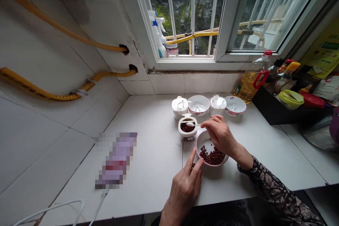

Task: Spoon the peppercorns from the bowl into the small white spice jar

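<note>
My right hand [221,136] pinches the thin handle of a small white spoon [190,124]. The spoon's bowl end is over the mouth of a white seasoning jar [187,136], whose clear lid stands flipped up. Dark red peppercorns [186,128] fill the jar. Just in front and to the right is a white bowl with a pink rim [199,143], partly under my right hand. More peppercorns [213,157] lie heaped along its near side. My left hand [186,180] holds the bowl's left and near rim with its fingers.
Behind stand two lidded white jars [180,107] [218,103] and two flowered bowls [198,105] [235,106]. An oil bottle [249,81] and a black box [275,109] of condiments are at right. A blurred purple object [119,159] with a white cable lies at left.
</note>
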`<state>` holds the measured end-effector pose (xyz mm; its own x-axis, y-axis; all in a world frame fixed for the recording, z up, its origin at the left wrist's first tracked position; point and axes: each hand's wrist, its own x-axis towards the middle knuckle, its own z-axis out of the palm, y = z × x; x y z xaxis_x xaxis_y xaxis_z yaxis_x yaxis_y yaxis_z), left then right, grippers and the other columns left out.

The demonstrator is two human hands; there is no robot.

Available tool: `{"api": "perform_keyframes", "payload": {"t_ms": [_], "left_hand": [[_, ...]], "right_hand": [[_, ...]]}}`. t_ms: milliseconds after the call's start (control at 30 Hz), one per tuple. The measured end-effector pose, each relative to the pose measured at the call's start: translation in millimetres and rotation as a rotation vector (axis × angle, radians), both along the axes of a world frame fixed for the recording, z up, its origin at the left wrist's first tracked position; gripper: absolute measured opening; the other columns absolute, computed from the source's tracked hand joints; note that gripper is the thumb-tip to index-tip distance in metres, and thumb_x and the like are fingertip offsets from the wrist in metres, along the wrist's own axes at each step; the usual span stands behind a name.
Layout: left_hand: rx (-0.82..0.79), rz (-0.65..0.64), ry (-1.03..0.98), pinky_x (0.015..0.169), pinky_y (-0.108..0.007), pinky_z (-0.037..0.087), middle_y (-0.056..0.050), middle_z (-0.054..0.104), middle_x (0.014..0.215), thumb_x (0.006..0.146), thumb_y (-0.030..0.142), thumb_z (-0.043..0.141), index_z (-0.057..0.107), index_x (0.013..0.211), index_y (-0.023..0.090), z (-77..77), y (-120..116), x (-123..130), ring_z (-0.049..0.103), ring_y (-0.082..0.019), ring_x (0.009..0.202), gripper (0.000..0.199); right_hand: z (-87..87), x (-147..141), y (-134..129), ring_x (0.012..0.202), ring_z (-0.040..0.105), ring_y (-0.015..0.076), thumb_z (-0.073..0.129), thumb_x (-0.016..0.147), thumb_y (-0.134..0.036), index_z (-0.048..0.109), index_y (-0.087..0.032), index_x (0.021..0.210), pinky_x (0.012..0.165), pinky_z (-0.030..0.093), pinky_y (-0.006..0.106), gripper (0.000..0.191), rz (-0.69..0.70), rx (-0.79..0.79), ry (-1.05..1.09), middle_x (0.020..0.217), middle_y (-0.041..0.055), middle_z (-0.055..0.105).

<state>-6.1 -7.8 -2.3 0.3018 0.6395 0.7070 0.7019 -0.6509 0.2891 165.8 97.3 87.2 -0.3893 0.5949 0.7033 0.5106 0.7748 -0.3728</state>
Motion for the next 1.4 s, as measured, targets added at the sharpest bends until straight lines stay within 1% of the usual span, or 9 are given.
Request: {"api": "perform_keyframes", "payload": {"t_ms": [100,233,400,500,667,767,867,1033,1400], "left_hand": [[-0.003,-0.006,0.003,0.075,-0.023,0.058,-0.026,0.054,0.138,0.094,0.006,0.049,0.054,0.128,0.009,0.6,-0.3,-0.1,0.067,-0.023,0.112,0.034],[-0.019,-0.018,-0.001,0.073,-0.023,0.058,-0.028,0.053,0.138,0.094,0.005,0.049,0.054,0.128,0.008,0.4,-0.9,-0.6,0.067,-0.024,0.111,0.035],[-0.023,-0.018,0.009,0.076,-0.024,0.058,-0.027,0.053,0.138,0.094,0.005,0.049,0.053,0.129,0.009,1.2,-1.4,-0.8,0.065,-0.024,0.116,0.035],[-0.020,-0.013,0.010,0.075,-0.024,0.058,-0.027,0.054,0.138,0.094,0.005,0.049,0.052,0.129,0.010,1.2,-1.5,-0.9,0.065,-0.024,0.115,0.036],[-0.029,-0.008,0.004,0.075,-0.024,0.059,-0.025,0.054,0.138,0.094,0.005,0.049,0.052,0.131,0.012,-0.1,-1.7,-0.8,0.067,-0.023,0.111,0.038],[-0.029,-0.006,-0.002,0.072,-0.023,0.059,-0.025,0.054,0.139,0.094,0.006,0.049,0.052,0.131,0.012,-0.3,-1.7,-0.8,0.067,-0.024,0.111,0.038],[-0.024,-0.009,0.001,0.071,-0.023,0.058,-0.027,0.054,0.137,0.094,0.006,0.050,0.053,0.129,0.010,0.1,-1.6,-0.9,0.068,-0.024,0.109,0.036],[-0.025,-0.010,0.002,0.072,-0.023,0.058,-0.026,0.054,0.138,0.093,0.004,0.049,0.052,0.129,0.011,0.9,-1.8,-0.8,0.067,-0.024,0.111,0.037],[-0.066,-0.002,0.011,0.077,-0.025,0.059,-0.024,0.050,0.143,0.092,0.005,0.047,0.051,0.130,0.013,-2.0,-1.6,0.5,0.069,-0.022,0.107,0.039]], "right_hand": [[4.9,11.1,-3.0,0.072,0.061,0.0183,0.049,0.092,-0.010,0.061,-0.021,0.093,0.088,0.044,0.040,0.017,-0.057,0.005,0.065,0.077,0.0014,0.072],[7.1,32.8,-4.9,0.071,0.061,0.0190,0.049,0.088,-0.011,0.060,-0.022,0.083,0.085,0.045,0.038,0.016,-0.096,-0.130,0.073,0.066,-0.0014,0.067],[-9.9,41.1,-6.0,0.059,0.055,0.0149,0.046,0.082,-0.009,0.059,-0.021,0.078,0.093,0.041,0.043,0.018,-0.046,-0.217,-0.154,0.065,-0.0018,0.068],[-19.0,34.1,-9.8,0.055,0.054,0.0135,0.044,0.082,-0.008,0.059,-0.021,0.078,0.096,0.039,0.044,0.020,0.023,-0.312,-0.165,0.063,-0.0033,0.067],[-19.3,25.1,-15.2,0.063,0.060,0.0167,0.044,0.079,-0.010,0.059,-0.022,0.071,0.091,0.044,0.041,0.021,0.041,-0.558,0.025,0.054,-0.0035,0.065],[-15.5,27.2,-14.5,0.061,0.062,0.0174,0.047,0.076,-0.018,0.060,-0.021,0.069,0.071,0.049,0.033,0.015,0.000,-0.806,0.244,0.053,-0.0015,0.064],[-12.1,31.8,-12.5,0.050,0.057,0.0146,0.051,0.072,-0.023,0.061,-0.019,0.070,0.057,0.047,0.028,0.011,-0.002,-1.009,0.439,0.051,-0.0016,0.063],[-8.9,35.7,-10.5,0.051,0.056,0.0143,0.054,0.069,-0.025,0.063,-0.018,0.066,0.059,0.046,0.029,0.011,-0.024,-1.027,0.542,0.050,-0.0005,0.062],[-11.6,39.0,-6.0,0.052,0.056,0.0160,0.061,0.068,-0.030,0.065,-0.019,0.066,0.062,0.047,0.032,0.012,-0.050,-1.027,0.607,0.049,-0.0002,0.062]]}}
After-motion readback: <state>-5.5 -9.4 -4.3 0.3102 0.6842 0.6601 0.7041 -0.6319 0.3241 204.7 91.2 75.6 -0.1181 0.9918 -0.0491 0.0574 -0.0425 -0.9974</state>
